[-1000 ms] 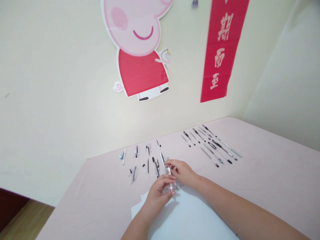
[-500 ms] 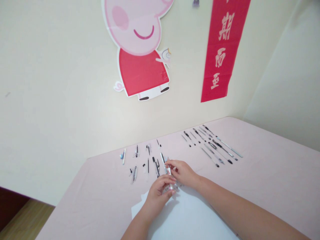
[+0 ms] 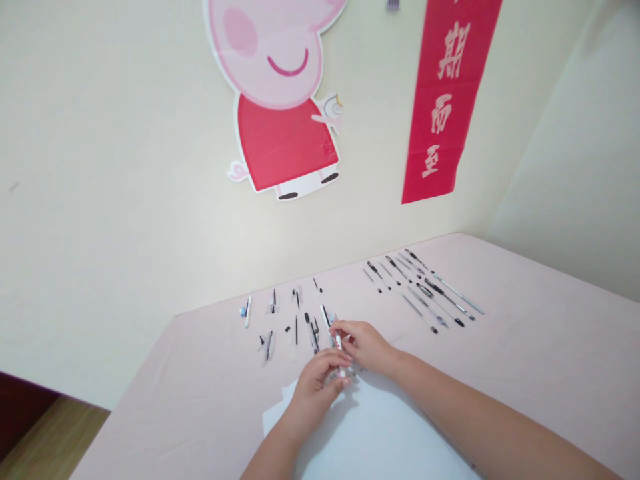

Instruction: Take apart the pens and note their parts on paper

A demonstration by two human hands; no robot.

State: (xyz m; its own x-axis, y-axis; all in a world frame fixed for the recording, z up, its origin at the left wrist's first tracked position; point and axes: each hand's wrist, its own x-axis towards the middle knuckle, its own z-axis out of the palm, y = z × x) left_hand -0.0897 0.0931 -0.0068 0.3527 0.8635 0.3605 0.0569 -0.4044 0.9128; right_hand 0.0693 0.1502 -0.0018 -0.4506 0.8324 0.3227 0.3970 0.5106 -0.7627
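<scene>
My left hand (image 3: 316, 387) and my right hand (image 3: 366, 345) meet over the pink table (image 3: 525, 360), just beyond a white sheet of paper (image 3: 370, 433). Both pinch a small pen (image 3: 339, 347) with a clear barrel and a reddish part. The left fingers close on its near end, the right fingers on its far end. Several loose pen parts (image 3: 295, 320) lie just beyond the hands.
A row of several pens and refills (image 3: 425, 290) lies at the back right of the table. A cartoon pig cutout (image 3: 280, 93) and a red banner (image 3: 445, 100) hang on the cream wall. Wooden floor (image 3: 45, 447) shows past the table's left edge.
The hands have stayed almost still on the pen; the fingers shifted only slightly.
</scene>
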